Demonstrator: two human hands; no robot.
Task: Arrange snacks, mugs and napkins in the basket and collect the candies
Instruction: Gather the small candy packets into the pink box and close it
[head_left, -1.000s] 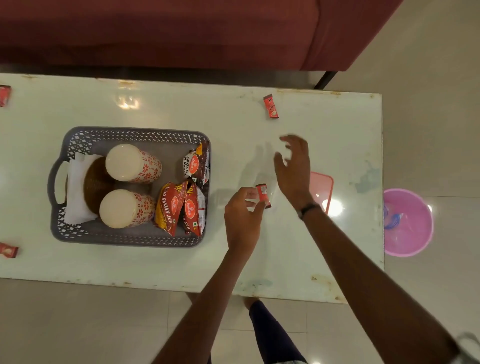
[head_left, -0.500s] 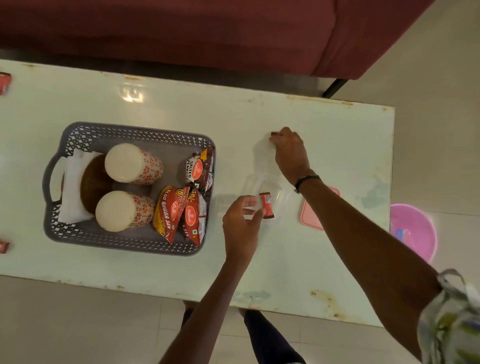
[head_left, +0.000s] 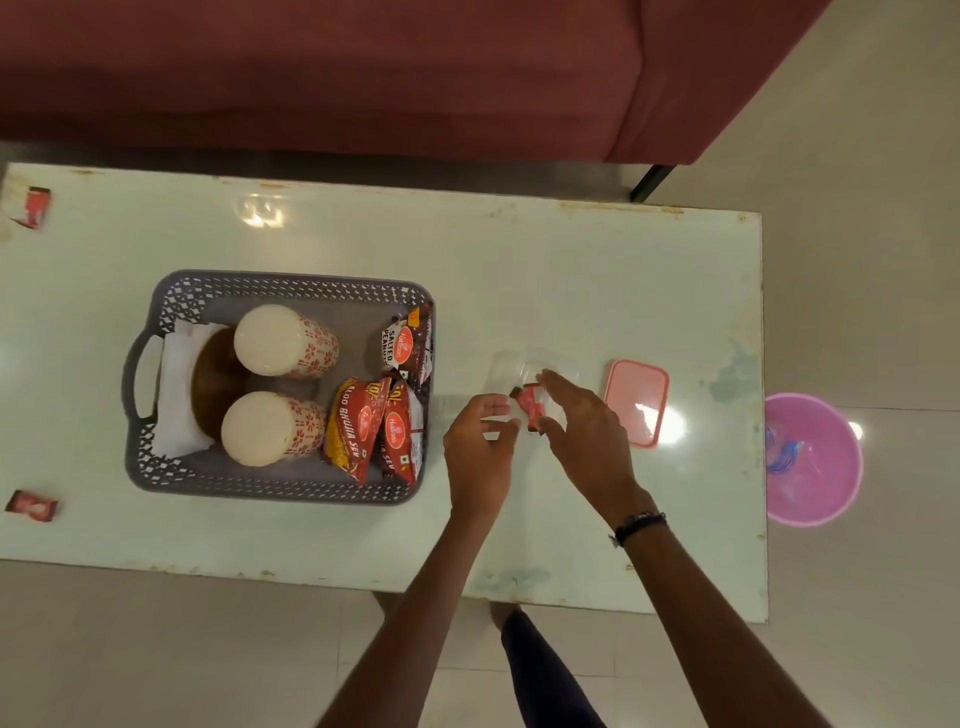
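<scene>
So my right hand (head_left: 582, 431) is back from the far edge of the table (head_left: 571, 270), where it reached half a second ago for that candy lying near the sofa side, and that spot is bare now, so that one's collected. Both hands now meet over the little clear container (head_left: 530, 371) sitting just left of its pink lid (head_left: 636, 402). There's a red candy (head_left: 531, 406) right between my fingertips, over the open container. My right fingers look mostly spread and loose with the thumb and forefinger close around the candy, and my left hand (head_left: 480, 447) is curled at the container's near edge, either steadying it or pinching the candy it had a second ago. Honestly the wrappers blur together there, so I can't tell if that's one candy or two, or which hand really has it. The basket (head_left: 171, 306) looks sorted already: two mugs (head_left: 270, 340) upside down, napkins (head_left: 179, 395) tucked on the left end, snack packets (head_left: 374, 426) standing on the right end. So what's left is pretty much just candy duty. I reckon these go in the container, then I've got two more strays to chase, one at the far left corner (head_left: 32, 207) and one near the front left edge (head_left: 32, 506), both well away from where my hands are now.
</scene>
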